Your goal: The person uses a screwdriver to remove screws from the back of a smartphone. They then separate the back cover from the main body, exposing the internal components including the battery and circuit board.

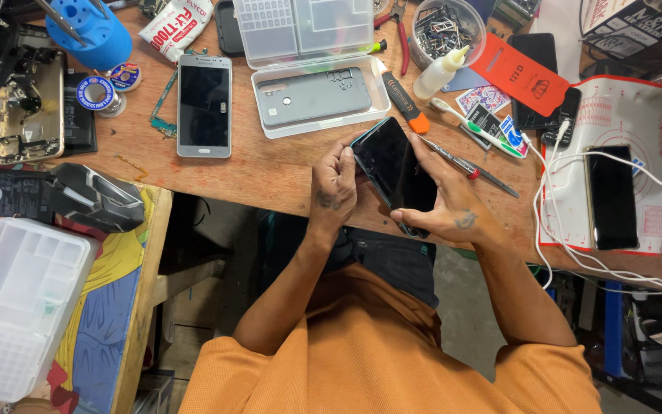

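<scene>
Left hand (334, 188): forearm rising from the orange shirt (392, 360), wrist bent, fingers curled shut against the phone's left edge near its top corner, thumb on the rim.
Right hand (446, 203): palm cupped under the phone from the right, fingers closed round its lower end and right side, index finger stretched along the upper right edge.
Phone (394, 170): dark slab held by both hands just above the table's (270, 172) near edge, tilted with its top toward the upper left; black glossy face up, teal rim showing at the top corner.
Screwdriver (473, 167): lying on the table just beyond the right hand, near its index finger.
Grey phone (204, 105): flat, screen up, well left of the hands.
Clear box (312, 96): open lid up, a grey back cover lying inside, beyond the hands.
Glue bottle (442, 71): white, tilted, farther back to the right.
Mat (637, 115): white, at far right, a black phone and white cables on it.
</scene>
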